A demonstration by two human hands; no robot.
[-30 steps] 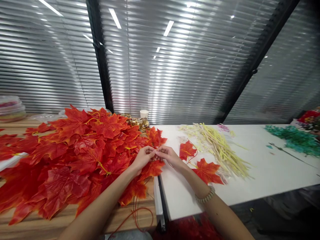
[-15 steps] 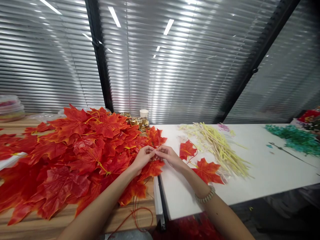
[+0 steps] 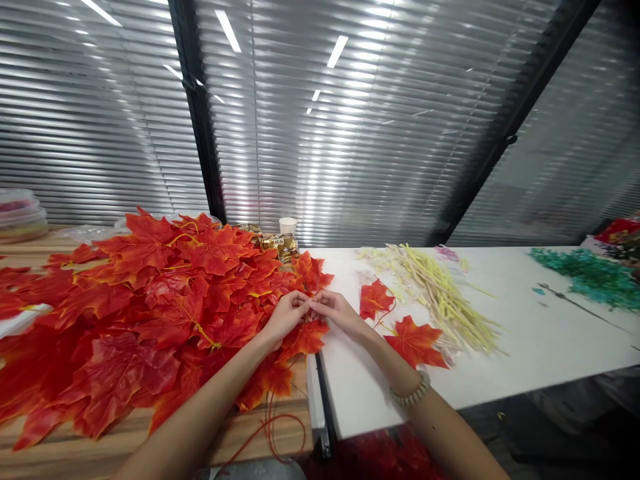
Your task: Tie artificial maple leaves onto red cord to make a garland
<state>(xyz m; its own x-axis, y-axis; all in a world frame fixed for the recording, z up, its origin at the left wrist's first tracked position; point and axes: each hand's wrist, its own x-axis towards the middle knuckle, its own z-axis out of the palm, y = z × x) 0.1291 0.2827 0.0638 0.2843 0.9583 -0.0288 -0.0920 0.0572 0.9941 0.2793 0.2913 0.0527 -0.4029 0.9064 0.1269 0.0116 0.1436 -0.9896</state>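
My left hand (image 3: 289, 315) and my right hand (image 3: 336, 308) meet at the fingertips, over the right end of a big heap of red artificial maple leaves (image 3: 180, 300). Both are closed in a pinch. What lies between the fingertips is too small and hidden to make out. Just under the hands is a red maple leaf (image 3: 305, 339). To the right of my right hand, two loose leaves lie on the white table, a smaller leaf (image 3: 375, 298) with a thin red cord and a larger leaf (image 3: 416, 341). A beaded bracelet (image 3: 411, 392) circles my right wrist.
Red cord (image 3: 273, 427) hangs coiled at the wooden table's front edge (image 3: 295, 407). Yellow stems (image 3: 445, 300) lie on the white table (image 3: 500, 380), teal foliage (image 3: 590, 277) farther right. Behind the heap stand a paper cup (image 3: 288, 227) and gold wrappers (image 3: 281, 247); plastic tubs (image 3: 21, 217) sit left.
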